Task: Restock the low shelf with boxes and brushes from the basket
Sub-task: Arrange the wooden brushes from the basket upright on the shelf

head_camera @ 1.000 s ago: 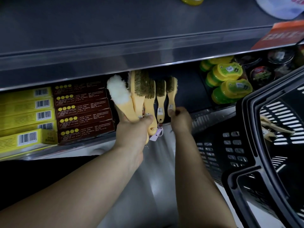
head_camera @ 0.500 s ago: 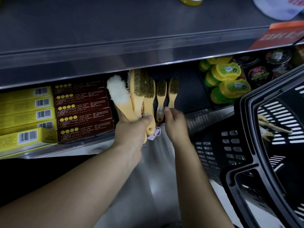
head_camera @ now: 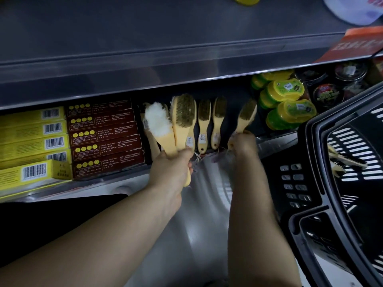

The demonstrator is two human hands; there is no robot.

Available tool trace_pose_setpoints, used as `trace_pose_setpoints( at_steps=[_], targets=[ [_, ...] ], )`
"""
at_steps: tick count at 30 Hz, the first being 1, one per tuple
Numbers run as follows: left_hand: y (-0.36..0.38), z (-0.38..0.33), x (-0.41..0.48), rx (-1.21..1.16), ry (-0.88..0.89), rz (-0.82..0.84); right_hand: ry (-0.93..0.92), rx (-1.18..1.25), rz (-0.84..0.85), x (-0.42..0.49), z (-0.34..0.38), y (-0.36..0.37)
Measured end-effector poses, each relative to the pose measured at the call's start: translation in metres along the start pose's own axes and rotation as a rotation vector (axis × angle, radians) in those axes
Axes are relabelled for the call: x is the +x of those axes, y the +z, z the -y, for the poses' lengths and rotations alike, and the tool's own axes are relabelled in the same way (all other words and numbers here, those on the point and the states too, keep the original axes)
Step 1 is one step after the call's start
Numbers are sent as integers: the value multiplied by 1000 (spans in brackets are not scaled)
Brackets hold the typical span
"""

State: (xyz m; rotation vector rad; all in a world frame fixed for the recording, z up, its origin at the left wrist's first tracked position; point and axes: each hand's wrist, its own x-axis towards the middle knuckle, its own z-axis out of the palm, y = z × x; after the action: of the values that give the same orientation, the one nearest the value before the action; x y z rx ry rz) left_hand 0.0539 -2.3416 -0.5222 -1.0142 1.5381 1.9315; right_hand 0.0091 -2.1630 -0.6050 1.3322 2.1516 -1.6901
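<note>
The yellow boxes (head_camera: 31, 141) are stacked at the left of the low shelf (head_camera: 273, 140), and each shows a black barcode on a white patch. Just beside them the dark red boxes (head_camera: 105, 137) each have a row of yellow dots and lines of tiny print, too blurred to read. An orange sign (head_camera: 360, 44) on the upper shelf edge has pale writing that is also too blurred to read. The brush handles have little white stickers, but the words on them are too small to make out. The left hand (head_camera: 172, 168) is curled tight around a bunch of handles, holding up a white fluffy brush (head_camera: 157, 121) and a big bristle brush (head_camera: 184, 114). The right hand (head_camera: 242, 143) is closed around the handle of a small bristle brush (head_camera: 246, 114), which tilts to the right over the shelf. Between the hands, two small brushes (head_camera: 204, 123) lie side by side on the shelf. Green and yellow tubs (head_camera: 288, 104) and dark round tins (head_camera: 325, 96) sit farther right. The black basket (head_camera: 310, 183) is at the right, with more brushes (head_camera: 346, 160) inside.
</note>
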Motion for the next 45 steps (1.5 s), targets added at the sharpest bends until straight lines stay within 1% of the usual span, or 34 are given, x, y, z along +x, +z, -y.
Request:
trace_pose_setpoints(
  at_steps=[2, 4, 9, 13, 16, 18, 19, 20, 21, 22, 23, 25, 26, 27, 28, 29, 30, 32, 34, 35, 36, 38, 40, 42, 45],
  targets=[
    [1, -1, -1, 20, 4, 26, 23, -96, -14, 14, -8, 1],
    [2, -1, -1, 32, 16, 44, -3, -153, -61, 24, -16, 6],
    [4, -1, 0, 38, 69, 48, -113, -171, -62, 34, -25, 13],
    [5, 1, -1, 37, 75, 58, -135, -140, -33, 43, -30, 18],
    [6, 2, 0, 33, 70, 57, -108, -147, -29, 47, -31, 21],
    [6, 2, 0, 28, 68, 57, -133, -262, -102, 42, -25, 22],
    [6, 3, 1, 28, 69, 56, -176, -290, -144, 33, -18, 22],
    [7, 2, 1, 29, 71, 54, -225, -253, -143, 20, -12, 23],
    [7, 2, 2, 33, 75, 53, -245, -156, -75, 4, -6, 24],
    [7, 2, 2, 38, 80, 52, -231, -50, 49, -17, 1, 25],
    [7, 2, 3, 40, 88, 52, -197, 33, 210, -38, 6, 26],
    [8, 3, 3, 56, 113, 56, -137, 112, 532, -72, 11, 26],
    [9, 4, 2, 72, 126, 59, -118, 141, 630, -83, 13, 27],
    [9, 5, 1, 88, 138, 63, -100, 186, 681, -90, 14, 27],
    [9, 6, 0, 102, 149, 73, -82, 236, 690, -93, 15, 26],
    [8, 7, 0, 112, 157, 82, -65, 300, 668, -91, 16, 24],
    [8, 6, 0, 116, 163, 85, -60, 368, 605, -86, 17, 20],
    [6, 4, 2, 100, 155, 65, -57, 455, 362, -67, 20, 13],
    [4, 1, 2, 75, 126, 41, -22, 393, 100, -37, 22, 6],
    [3, 1, 2, 65, 112, 37, 3, 311, 22, -22, 22, 3],
    [3, 1, 2, 58, 104, 36, 20, 224, -22, -8, 20, 0],
    [4, 0, 1, 58, 101, 38, 35, 110, -36, 14, 13, -1],
    [4, 0, 2, 71, 105, 40, 39, 59, -36, 27, 5, 1],
    [5, 1, 2, 80, 106, 49, 37, -2, -74, 33, -3, 1],
    [6, 3, 3, 95, 101, 63, 23, -42, -47, 37, -11, -7]
  ],
)
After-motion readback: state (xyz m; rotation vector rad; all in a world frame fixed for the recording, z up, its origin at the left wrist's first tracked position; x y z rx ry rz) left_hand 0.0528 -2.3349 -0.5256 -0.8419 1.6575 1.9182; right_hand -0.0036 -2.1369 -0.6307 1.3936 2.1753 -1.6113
